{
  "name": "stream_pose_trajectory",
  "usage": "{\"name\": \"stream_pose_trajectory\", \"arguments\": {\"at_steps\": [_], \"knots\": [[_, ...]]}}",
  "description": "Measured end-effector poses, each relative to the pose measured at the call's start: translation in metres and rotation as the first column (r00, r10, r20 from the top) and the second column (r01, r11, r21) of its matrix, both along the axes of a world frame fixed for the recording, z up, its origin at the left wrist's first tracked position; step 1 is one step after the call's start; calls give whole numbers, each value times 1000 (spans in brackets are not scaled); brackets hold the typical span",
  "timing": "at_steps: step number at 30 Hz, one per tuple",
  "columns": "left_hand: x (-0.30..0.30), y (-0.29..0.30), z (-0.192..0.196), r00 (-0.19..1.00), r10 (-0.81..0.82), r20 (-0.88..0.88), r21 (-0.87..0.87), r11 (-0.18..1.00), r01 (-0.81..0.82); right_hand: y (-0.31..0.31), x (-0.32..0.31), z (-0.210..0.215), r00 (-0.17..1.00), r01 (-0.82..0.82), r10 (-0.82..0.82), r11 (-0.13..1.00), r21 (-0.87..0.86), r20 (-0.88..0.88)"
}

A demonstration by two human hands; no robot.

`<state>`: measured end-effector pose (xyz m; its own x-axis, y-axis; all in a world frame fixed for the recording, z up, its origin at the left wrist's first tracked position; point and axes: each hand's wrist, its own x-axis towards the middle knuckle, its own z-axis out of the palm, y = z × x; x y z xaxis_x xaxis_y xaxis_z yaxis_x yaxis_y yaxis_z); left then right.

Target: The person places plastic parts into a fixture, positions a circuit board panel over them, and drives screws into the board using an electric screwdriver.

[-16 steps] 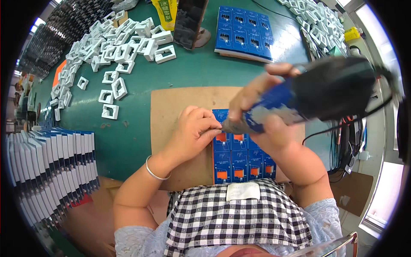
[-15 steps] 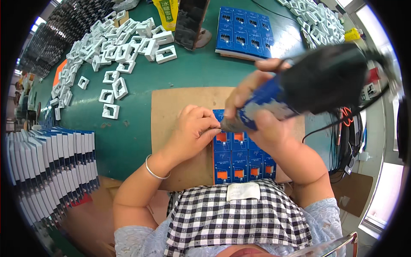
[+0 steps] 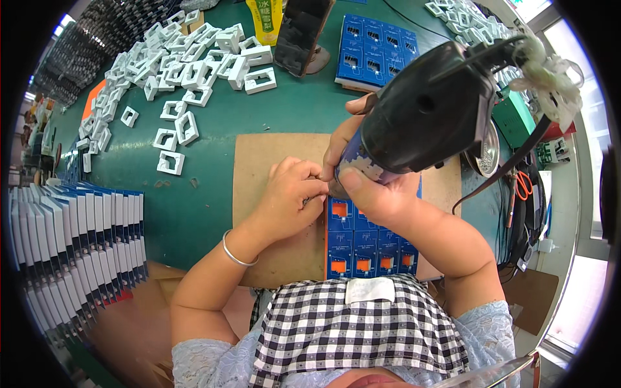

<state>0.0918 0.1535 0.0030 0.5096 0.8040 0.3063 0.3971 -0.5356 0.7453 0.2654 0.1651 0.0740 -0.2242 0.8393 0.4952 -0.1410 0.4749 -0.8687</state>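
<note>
The right hand (image 3: 372, 187) is wrapped tight around a bulky black electric screwdriver with a blue grip (image 3: 424, 110), held tip-down over a blue panel of small circuit boards with orange patches (image 3: 365, 242) lying on a brown cardboard sheet (image 3: 272, 161); the left hand (image 3: 291, 194), fingers curled and pinched together, rests at the panel's top left corner, just beside the tool tip. White plastic frames (image 3: 184, 71) lie scattered on the green tabletop (image 3: 194, 200)

Bare forearms; a thin silver bangle (image 3: 237, 250) circles the left wrist, above a black-and-white checked apron (image 3: 362, 333) and pale blue lace sleeves (image 3: 200, 362).
</note>
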Motion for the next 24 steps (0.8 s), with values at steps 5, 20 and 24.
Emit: {"name": "stream_pose_trajectory", "arguments": {"at_steps": [5,20,24], "knots": [[0,-1,-2,1000,6,19,1,1000,-6,1,-1,-2,999,-2,-1,998,69,47],[-36,12,142,619,-330,713,35,898,438,-5,-6,-15,982,78,-76,997,-6,172],[-52,-2,149,668,-303,680,75,935,348,-3,-8,-14,965,26,-109,945,-327,-237]]}}
